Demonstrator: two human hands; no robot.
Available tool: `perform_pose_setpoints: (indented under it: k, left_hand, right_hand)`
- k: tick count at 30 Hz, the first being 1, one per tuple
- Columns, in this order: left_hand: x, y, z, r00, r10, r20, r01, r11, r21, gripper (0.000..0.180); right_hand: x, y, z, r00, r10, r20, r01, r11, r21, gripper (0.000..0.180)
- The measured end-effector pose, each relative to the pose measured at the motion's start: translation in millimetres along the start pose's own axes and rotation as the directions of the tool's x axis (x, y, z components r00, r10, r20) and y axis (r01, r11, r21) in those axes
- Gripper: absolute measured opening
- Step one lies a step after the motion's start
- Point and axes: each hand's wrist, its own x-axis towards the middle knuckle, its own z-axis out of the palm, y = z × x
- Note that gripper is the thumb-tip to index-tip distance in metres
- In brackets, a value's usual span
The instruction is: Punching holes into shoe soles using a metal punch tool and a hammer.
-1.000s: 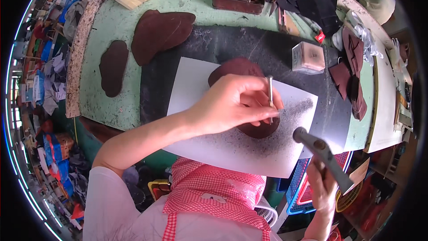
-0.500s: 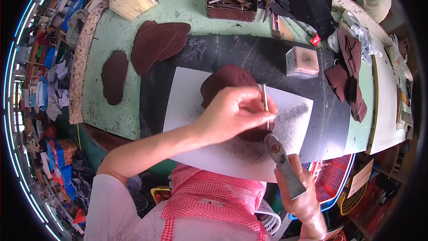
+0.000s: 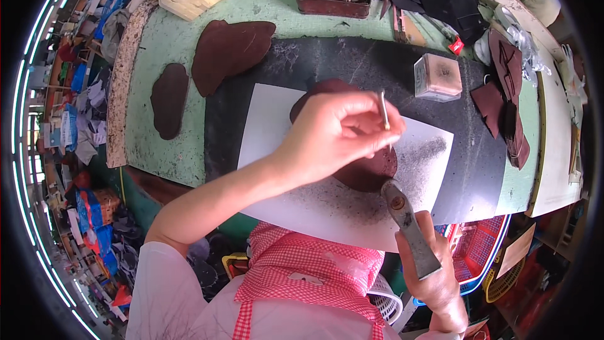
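Observation:
A dark brown leather piece point(image 3: 372, 171) lies on a white sheet or board point(image 3: 283, 201) scattered with dark specks. Over it is my left hand point(image 3: 333, 126), pinching a slim metal punch point(image 3: 383, 110) that stands nearly upright. Whether the punch's tip touches the leather, I cannot tell. My right hand point(image 3: 434, 271) is closed around a hammer point(image 3: 412, 230), low at the board's near right edge. The hammer's end overlaps the leather's near edge in view. Part of the leather is hidden behind my left hand.
A clear box point(image 3: 438, 77) with a pinkish top stands behind the board on a black mat point(image 3: 469, 151). More brown leather pieces point(image 3: 229, 53) lie at the far left and right. A tin point(image 3: 333, 1) of metal tools stands at the back; a red basket point(image 3: 469, 252) is below right.
My left hand and the punch have moved farther from me over the leather, uncovering more of its near part. The hammer stays low by the leather's near edge. My view has shifted slightly.

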Motion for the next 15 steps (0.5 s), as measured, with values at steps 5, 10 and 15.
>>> perform_pose_setpoints:
  k: [5, 10, 15]
  left_hand:
    - [-7, -19, 6, 0.998, -0.017, -0.057, 0.019, 1.0, 0.026, 0.013]
    - [-4, -23, 11, 0.996, 0.031, -0.087, -0.027, 0.998, 0.051, 0.012]
    - [-6, -24, 13, 0.995, 0.073, -0.071, -0.063, 0.989, 0.134, 0.009]
  right_hand:
    - [-1, -2, -3, 1.0, 0.019, 0.019, -0.019, 0.999, 0.048, 0.016]
    - [3, 1, -4, 0.996, 0.07, -0.052, -0.063, 0.99, 0.129, 0.017]
    - [1, 11, -16, 0.989, 0.095, -0.114, -0.076, 0.984, 0.158, 0.016]
